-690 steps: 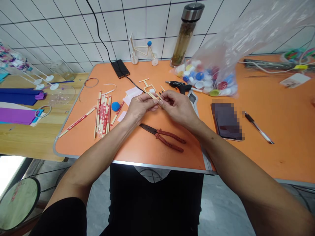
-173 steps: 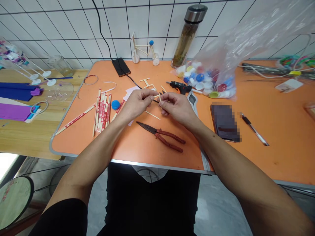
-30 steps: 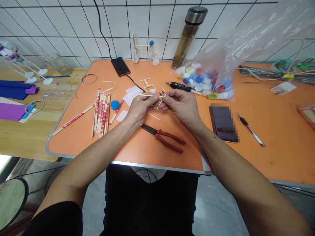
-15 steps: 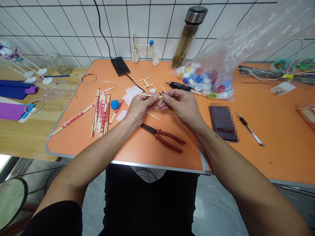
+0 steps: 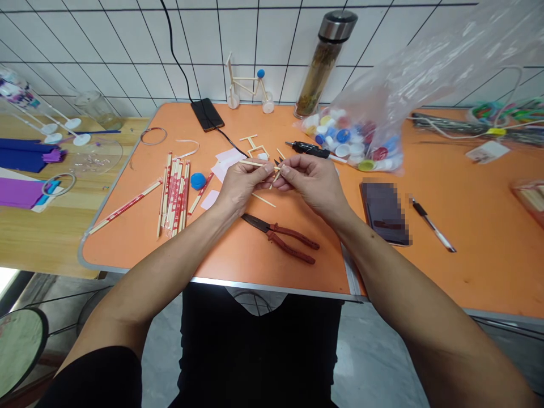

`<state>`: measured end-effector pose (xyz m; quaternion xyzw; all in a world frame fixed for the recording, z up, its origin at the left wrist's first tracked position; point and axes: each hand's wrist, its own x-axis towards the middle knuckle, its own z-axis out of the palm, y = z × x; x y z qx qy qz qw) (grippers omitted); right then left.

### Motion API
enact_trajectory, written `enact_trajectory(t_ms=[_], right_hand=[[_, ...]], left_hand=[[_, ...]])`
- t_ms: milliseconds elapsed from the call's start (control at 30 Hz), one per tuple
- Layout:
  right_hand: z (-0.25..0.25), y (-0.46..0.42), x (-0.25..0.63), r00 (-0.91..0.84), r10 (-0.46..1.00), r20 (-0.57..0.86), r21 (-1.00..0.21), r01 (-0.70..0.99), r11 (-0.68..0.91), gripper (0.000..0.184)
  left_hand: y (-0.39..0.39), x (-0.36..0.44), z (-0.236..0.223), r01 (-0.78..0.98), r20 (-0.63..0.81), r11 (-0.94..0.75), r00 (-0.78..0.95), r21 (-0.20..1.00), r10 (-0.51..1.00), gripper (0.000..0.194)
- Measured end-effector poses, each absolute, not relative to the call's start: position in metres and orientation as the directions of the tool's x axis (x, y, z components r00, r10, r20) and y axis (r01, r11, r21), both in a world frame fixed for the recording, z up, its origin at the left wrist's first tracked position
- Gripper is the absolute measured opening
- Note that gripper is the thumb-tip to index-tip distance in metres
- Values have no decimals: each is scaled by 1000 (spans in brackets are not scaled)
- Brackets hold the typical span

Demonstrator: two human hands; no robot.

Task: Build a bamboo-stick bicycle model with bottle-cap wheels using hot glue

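Note:
My left hand (image 5: 241, 182) pinches a thin wooden stick (image 5: 254, 164) between thumb and fingers. Close against it, my right hand (image 5: 312, 180) is closed on a short wooden stick (image 5: 276, 178) that slants down between the two hands. The sticks meet at my fingertips, where the contact is partly hidden. Just behind lies a small frame of joined sticks (image 5: 256, 149) with a white piece by it. Another loose stick (image 5: 264, 200) rests below my hands. Pliers with red handles (image 5: 280, 235) lie nearer to me, jaws pointing left.
Paper-wrapped chopsticks (image 5: 175, 198) and a blue bottle cap (image 5: 198, 181) lie left. Behind stand a stick-built bicycle model (image 5: 249, 85) and a tea bottle (image 5: 323, 65). A bag of bottle caps (image 5: 352, 133), a black glue-gun-like tool (image 5: 308, 148), a phone (image 5: 385, 212) and a pen (image 5: 432, 225) are rightward.
Almost nothing differs. Both hands keep their hold on the sticks at the same spot, and the view has shifted very slightly.

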<state>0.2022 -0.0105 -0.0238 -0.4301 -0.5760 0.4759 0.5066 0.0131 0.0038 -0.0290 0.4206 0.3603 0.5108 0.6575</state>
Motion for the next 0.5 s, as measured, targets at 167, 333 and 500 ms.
enact_trajectory(t_ms=[167,333,500], right_hand=[[-23,-11,201,-111,980,164,-986,10,166,55],[-23,-11,201,-113,979,169,-985,5,170,52],[-22,-11,201,-110,981,161,-987,6,163,54]], left_hand=[[4,12,-28,-362,-31,108,213,926,976,44],[4,12,-28,-359,-29,105,211,928,977,44],[4,12,-27,-350,-41,112,204,930,978,44]])
